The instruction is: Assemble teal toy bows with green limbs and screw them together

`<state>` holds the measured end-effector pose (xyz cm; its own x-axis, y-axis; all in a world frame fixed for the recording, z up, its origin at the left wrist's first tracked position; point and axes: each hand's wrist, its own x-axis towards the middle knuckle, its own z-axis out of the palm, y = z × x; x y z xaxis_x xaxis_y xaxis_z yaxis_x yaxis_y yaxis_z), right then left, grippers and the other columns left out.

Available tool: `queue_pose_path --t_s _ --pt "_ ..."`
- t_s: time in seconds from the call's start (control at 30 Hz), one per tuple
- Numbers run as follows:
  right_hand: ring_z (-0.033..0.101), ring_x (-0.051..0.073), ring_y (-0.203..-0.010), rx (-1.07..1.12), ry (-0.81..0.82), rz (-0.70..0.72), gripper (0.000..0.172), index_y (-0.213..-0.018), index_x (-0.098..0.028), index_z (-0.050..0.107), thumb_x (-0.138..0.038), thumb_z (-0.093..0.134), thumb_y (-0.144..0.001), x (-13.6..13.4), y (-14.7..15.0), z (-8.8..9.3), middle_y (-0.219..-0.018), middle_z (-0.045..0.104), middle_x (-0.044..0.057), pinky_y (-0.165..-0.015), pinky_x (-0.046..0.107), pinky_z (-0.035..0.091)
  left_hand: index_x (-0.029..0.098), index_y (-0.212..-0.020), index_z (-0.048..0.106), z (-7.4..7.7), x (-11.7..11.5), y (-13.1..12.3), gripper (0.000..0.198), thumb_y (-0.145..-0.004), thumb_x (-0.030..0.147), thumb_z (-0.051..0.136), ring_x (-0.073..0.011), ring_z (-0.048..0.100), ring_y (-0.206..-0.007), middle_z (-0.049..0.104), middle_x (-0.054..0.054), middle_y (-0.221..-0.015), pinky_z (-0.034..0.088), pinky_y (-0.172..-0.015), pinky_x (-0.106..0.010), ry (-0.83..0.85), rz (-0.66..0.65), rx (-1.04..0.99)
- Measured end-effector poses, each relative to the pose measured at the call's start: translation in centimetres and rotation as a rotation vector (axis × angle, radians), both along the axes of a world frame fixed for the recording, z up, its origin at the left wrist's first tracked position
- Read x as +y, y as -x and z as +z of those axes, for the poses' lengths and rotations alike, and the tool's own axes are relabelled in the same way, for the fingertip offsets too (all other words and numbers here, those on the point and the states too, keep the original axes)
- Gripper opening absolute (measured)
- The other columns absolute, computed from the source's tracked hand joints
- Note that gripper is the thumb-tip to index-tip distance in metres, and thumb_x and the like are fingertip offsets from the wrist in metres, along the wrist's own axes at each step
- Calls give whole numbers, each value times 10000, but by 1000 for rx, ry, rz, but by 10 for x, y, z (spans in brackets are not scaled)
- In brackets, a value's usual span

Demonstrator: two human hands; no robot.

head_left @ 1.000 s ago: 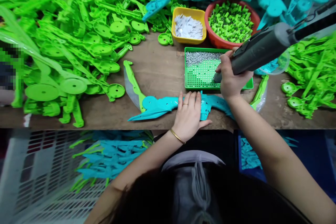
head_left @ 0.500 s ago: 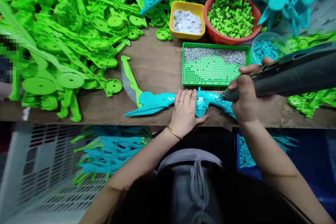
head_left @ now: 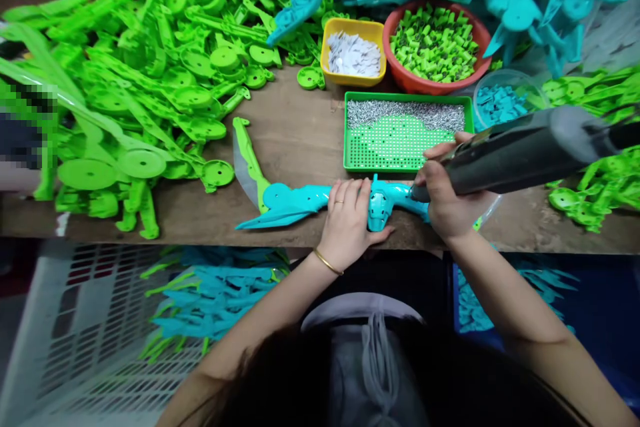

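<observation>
A turquoise plastic bow-shaped toy (head_left: 293,203) lies across the bench near its front edge. A green limb (head_left: 250,157) with a clear grey panel sticks up from its left end. My left hand (head_left: 347,217) is closed over the toy just left of its ribbed middle piece (head_left: 379,210), fingers on top and thumb on the near side. In my right hand (head_left: 447,203) is a dark electric screwdriver (head_left: 505,157), held slanting, its tip down at the toy's right arm. The tip's exact contact is too small to make out, and my right hand hides much of that arm.
Behind the toy stand a green perforated tray (head_left: 346,147) of screws, a yellow bin (head_left: 327,73) of white pieces and a red bowl (head_left: 400,77) of green parts. Green parts (head_left: 145,73) heap up at left. Below are a white crate (head_left: 65,320) and a blue bin (head_left: 595,307).
The screwdriver's rear end has swung toward me and its body is now seen more end-on. My right hand has shifted slightly left. My left hand stays on the toy; the view has shifted a little.
</observation>
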<state>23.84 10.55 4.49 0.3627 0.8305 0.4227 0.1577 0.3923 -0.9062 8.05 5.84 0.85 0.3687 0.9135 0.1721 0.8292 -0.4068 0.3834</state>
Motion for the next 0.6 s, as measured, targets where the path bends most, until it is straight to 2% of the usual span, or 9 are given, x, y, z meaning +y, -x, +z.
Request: queue_pose_path --t_s 0.1,0.17,0.27,0.4,0.47,0.6 --pt "540 64 -475 51 -229 -69 312 -1062 -279 564 -366 695 -793 22 1 17 -899 642 -33 -435 240 488 27 -1335 434 0 -4 9 840 -716 508 735 -355 501 -1219 553 -225 -1255 338 -1114 -538 -16 1 7" --pt "535 63 -472 63 -284 -99 216 -963 -251 588 -341 692 -796 41 1 19 -860 631 -33 -439 236 480 36 -1343 429 1 -6 15 851 -709 510 741 -358 502 -1220 551 -224 -1266 336 -1113 -553 -11 10 14" --pt "550 85 -487 71 -224 -97 181 -856 -217 586 -331 702 -778 62 1 6 -812 614 -19 -463 262 488 51 -1364 411 4 -8 21 849 -718 488 746 -364 487 -1248 535 -227 -1300 316 -1121 -572 22 27 38" --pt "549 88 -492 93 -146 -86 215 -854 -213 583 -361 707 -761 69 5 -15 -827 599 -11 -475 280 504 58 -1394 389 12 -8 15 933 -685 534 766 -416 387 -1339 457 -264 -1387 327 -1102 -601 5 -11 53" --pt "537 81 -478 87 -145 -95 248 -878 -228 576 -399 706 -755 68 6 -19 -797 588 -27 -462 273 507 70 -1362 439 17 -4 7 854 -715 542 734 -411 372 -1351 458 -253 -1393 333 -1100 -594 -26 -61 26" --pt "542 85 -471 41 -129 -84 257 -907 -235 572 -403 701 -761 67 6 -13 -778 615 -41 -455 276 514 84 -1214 577 20 10 -8 593 -810 512 647 -348 501 -1210 560 -201 -1255 410 -1049 -520 -44 -80 -1"
